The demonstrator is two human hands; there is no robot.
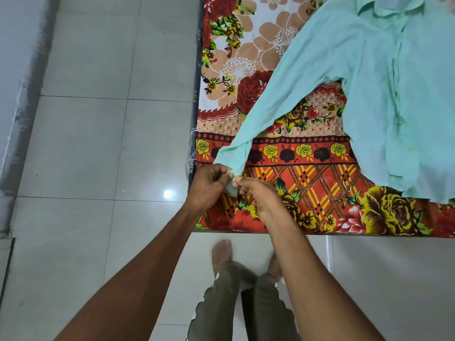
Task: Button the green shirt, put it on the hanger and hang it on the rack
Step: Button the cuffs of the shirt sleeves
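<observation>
The pale green shirt [384, 99] lies spread flat on a bed at the upper right, collar toward the top edge. One long sleeve runs down and left to the bed's near corner. My left hand [209, 185] and my right hand [261, 198] meet at that sleeve's cuff [232, 190], each pinching the cuff fabric between thumb and fingers. The cuff's button is hidden by my fingers. No hanger or rack is in view.
The bed carries a red, orange and yellow floral sheet [320, 183]; its corner sits just under my hands. Grey tiled floor [98, 143] fills the left and bottom. My bare feet [221, 252] stand at the bed's near edge. A grey wall base runs along the far left.
</observation>
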